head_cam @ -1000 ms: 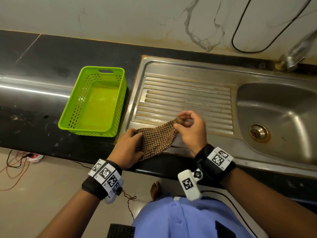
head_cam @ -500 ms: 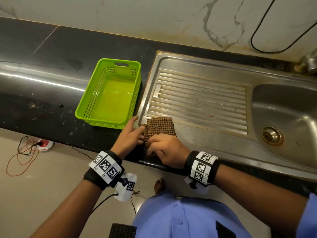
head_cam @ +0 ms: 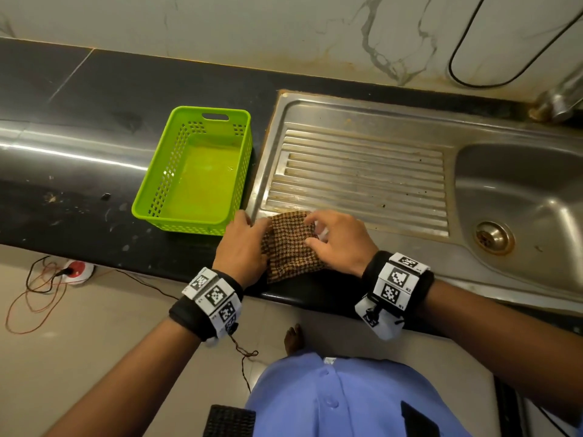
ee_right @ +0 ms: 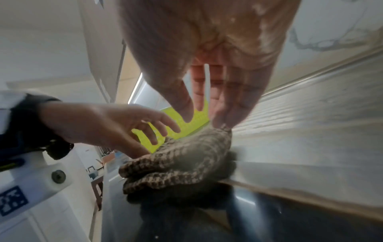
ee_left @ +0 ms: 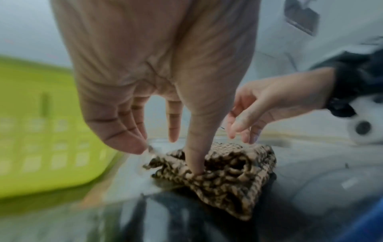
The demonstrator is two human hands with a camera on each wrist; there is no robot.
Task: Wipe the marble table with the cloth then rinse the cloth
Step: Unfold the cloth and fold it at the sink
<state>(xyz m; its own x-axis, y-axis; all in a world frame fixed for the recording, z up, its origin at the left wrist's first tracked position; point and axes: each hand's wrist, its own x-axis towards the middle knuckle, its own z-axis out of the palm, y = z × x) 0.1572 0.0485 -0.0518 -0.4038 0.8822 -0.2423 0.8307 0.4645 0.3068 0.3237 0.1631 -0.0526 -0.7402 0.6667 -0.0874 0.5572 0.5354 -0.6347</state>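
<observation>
A folded brown checked cloth (head_cam: 291,247) lies at the front edge of the steel drainboard (head_cam: 362,171), partly over the black marble counter's rim. My left hand (head_cam: 243,247) is at its left side. In the left wrist view my left hand (ee_left: 190,147) presses its thumb down into the cloth (ee_left: 228,176), the other fingers straight and off it. My right hand (head_cam: 334,241) is at the cloth's right side. In the right wrist view my right hand (ee_right: 217,106) has straight fingers whose tips touch the far edge of the cloth (ee_right: 182,160).
A green plastic basket (head_cam: 164,178) stands on the black counter (head_cam: 79,121) just left of the drainboard. The sink basin (head_cam: 520,197) is at the right, with a tap (head_cam: 561,96) behind it. A black cable hangs on the wall.
A second ago both hands held the cloth up over the drainboard. It has since been folded and laid down at the front edge, and the fingers have let go and straightened.
</observation>
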